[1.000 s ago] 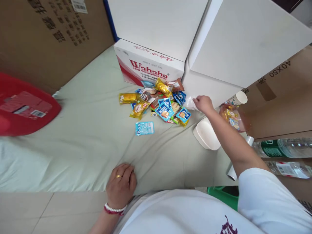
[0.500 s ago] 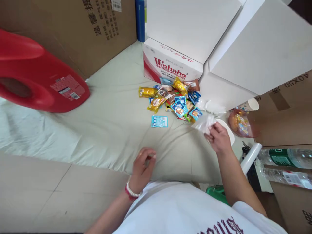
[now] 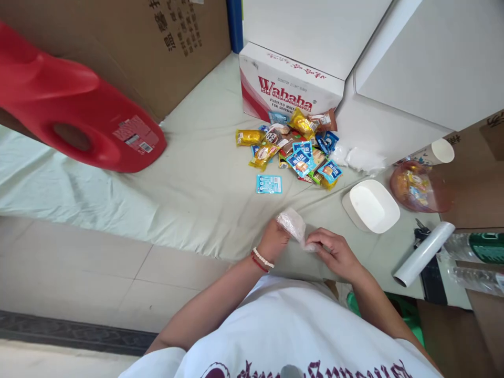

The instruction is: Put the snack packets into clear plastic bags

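Note:
Both my hands meet low over the front of the pale green cloth [image 3: 189,184]. My left hand [image 3: 275,240], with a bead bracelet at the wrist, pinches one end of a small clear plastic bag [image 3: 293,224]. My right hand [image 3: 331,251] is closed on the bag's other end. Farther back lies a pile of snack packets [image 3: 293,149] in yellow, blue and brown wrappers, with one light blue packet [image 3: 269,184] apart from it in front.
A red detergent jug [image 3: 74,118] lies at the left. A Wahaha carton [image 3: 289,89] and white boxes stand behind the pile. More clear bags [image 3: 356,157], a white dish [image 3: 374,206], an orange bowl [image 3: 419,187], a paper cup [image 3: 439,152], a film roll [image 3: 423,253] and water bottles [image 3: 476,249] are at the right.
My right hand drew a clear bag from beside the snack pile back toward my body. My left hand rose off the cloth and took hold of the bag too.

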Demonstrator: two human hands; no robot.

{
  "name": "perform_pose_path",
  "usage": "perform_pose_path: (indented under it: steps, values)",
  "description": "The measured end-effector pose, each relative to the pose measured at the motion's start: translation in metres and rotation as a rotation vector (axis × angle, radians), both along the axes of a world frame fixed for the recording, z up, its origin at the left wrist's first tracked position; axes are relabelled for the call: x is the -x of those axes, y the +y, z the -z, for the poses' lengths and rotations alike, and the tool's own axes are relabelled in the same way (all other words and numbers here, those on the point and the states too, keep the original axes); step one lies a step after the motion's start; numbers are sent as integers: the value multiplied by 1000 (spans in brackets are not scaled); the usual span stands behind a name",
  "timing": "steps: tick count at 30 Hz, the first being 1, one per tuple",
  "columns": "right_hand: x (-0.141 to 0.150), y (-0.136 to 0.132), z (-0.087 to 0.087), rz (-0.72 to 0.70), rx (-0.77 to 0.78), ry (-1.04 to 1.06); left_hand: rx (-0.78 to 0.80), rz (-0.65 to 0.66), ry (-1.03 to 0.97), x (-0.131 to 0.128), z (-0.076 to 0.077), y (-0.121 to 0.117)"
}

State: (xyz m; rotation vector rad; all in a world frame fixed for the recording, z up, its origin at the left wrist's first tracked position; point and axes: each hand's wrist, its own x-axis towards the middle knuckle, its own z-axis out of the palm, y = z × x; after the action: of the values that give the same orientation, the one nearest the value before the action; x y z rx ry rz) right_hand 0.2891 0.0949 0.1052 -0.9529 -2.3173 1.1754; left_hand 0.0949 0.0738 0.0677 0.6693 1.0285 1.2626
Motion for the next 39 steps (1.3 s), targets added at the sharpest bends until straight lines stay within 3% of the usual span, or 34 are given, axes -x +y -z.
perform_pose_path:
  steps: [6,11,15,18,23,26,31,34,39]
  values:
    - [7,5,10,149,-56,26,98,-83,-22,1,0,-17]
    - [10,5,19,54,-111,40,112,-113,173,2,0,-15]
    - [5,2,26,35,-101,19,174,-176,169,1,4,-7]
    - [0,0,26,67,40,44,166,-160,135,-2,4,-7]
    - [4,4,22,340,436,247,75,-97,249,-10,1,-12]
    - [17,9,23,386,646,374,-21,-81,335,-12,1,-13]
    - [33,11,26,433,938,512,9,-44,116,-9,2,-14]
    - [34,9,25,481,990,610,41,-72,98,-5,4,-17]
    - [39,6,21,396,836,503,-61,-31,260,-5,10,-20]
